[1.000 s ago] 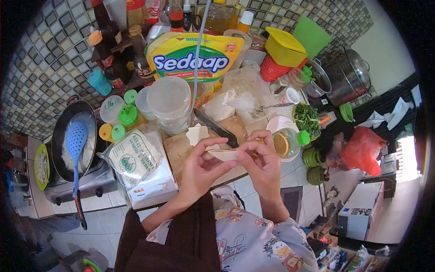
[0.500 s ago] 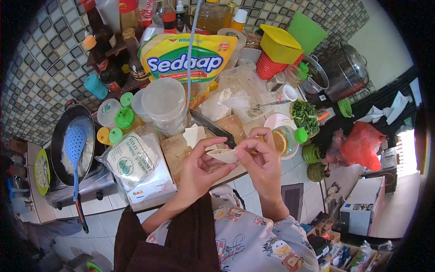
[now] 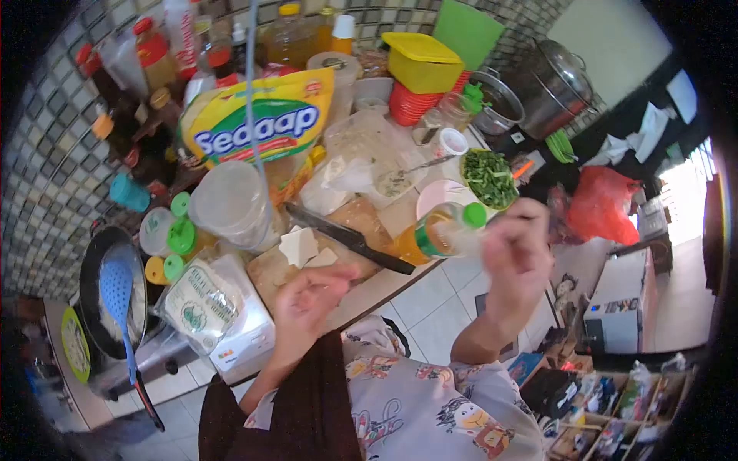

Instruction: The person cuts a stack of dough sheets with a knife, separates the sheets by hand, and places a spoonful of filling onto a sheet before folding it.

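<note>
My left hand (image 3: 311, 303) is at the front edge of the wooden cutting board (image 3: 265, 269), its curled fingers smeared by motion. Whether it holds the folded white dough wrapper cannot be made out. My right hand (image 3: 519, 250) is raised to the right, blurred, beside the bottle with a green cap (image 3: 440, 234). White dough wrappers (image 3: 298, 247) lie on the board. A knife (image 3: 350, 237) rests across it, its black handle pointing toward me. A pack of wrappers (image 3: 201, 303) lies on the white appliance left of my left hand.
A black pan (image 3: 91, 265) with a blue slotted spatula (image 3: 117, 288) sits on the stove at left. Behind the board stand a clear tub (image 3: 231, 203) and a yellow pouch (image 3: 265, 115). Chopped greens (image 3: 490, 178) and a pink plate (image 3: 440, 198) are at right.
My hands have come apart: the right swung right and up toward the bottle, the left shifted down and left. The folded wrapper between them no longer shows. The view has turned right.
</note>
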Action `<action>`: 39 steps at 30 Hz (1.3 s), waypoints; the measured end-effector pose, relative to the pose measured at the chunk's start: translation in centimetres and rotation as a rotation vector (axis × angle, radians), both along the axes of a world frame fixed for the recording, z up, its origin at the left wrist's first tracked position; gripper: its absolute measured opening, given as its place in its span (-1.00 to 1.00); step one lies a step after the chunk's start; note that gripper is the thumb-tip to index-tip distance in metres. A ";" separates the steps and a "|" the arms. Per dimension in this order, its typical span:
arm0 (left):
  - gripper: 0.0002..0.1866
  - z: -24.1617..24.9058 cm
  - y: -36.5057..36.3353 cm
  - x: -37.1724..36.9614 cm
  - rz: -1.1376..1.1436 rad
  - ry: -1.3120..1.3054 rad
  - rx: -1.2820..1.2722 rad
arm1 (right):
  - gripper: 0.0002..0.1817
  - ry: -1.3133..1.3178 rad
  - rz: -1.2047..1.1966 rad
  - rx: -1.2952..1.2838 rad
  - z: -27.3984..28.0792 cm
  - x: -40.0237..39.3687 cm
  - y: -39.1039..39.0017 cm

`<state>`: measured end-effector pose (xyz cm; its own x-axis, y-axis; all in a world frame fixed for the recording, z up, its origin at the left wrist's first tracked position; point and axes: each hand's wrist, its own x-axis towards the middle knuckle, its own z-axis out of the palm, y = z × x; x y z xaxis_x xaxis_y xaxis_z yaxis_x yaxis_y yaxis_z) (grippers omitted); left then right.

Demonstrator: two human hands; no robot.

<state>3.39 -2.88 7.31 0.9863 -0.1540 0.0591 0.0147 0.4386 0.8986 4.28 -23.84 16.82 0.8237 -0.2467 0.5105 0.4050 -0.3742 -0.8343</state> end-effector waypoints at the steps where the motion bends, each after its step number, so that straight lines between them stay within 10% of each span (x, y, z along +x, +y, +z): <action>1: -0.85 -0.5 0.2 0.0 -0.027 -0.006 -0.001 | -0.96 -0.058 -0.125 0.025 0.5 0.2 -1.4; 14: -0.66 -1.2 -0.1 0.2 -0.011 0.113 0.191 | -0.93 0.269 -0.465 -0.393 -20.0 10.6 -17.3; 22: -0.71 -1.6 0.1 0.4 -0.004 0.108 0.332 | -0.95 0.344 -0.416 -0.438 -22.6 12.4 -17.1; 27: -0.73 -2.0 0.3 0.5 0.019 0.088 0.287 | -0.85 0.381 -0.529 -1.009 -22.8 13.2 -16.8; 33: -0.71 -2.1 0.5 0.5 0.079 0.161 0.249 | -0.79 0.415 -0.739 -0.465 -20.9 11.6 -14.3; 39: -0.70 -2.7 0.5 0.6 0.092 0.164 0.259 | -0.64 0.587 -0.641 -0.480 -19.9 10.9 -13.5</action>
<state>4.02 -2.42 4.61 0.9900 -0.0527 -0.1311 0.1392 0.2012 0.9696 15.23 -37.31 -3.07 0.7611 -0.6077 0.2268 -0.4210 -0.7288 -0.5400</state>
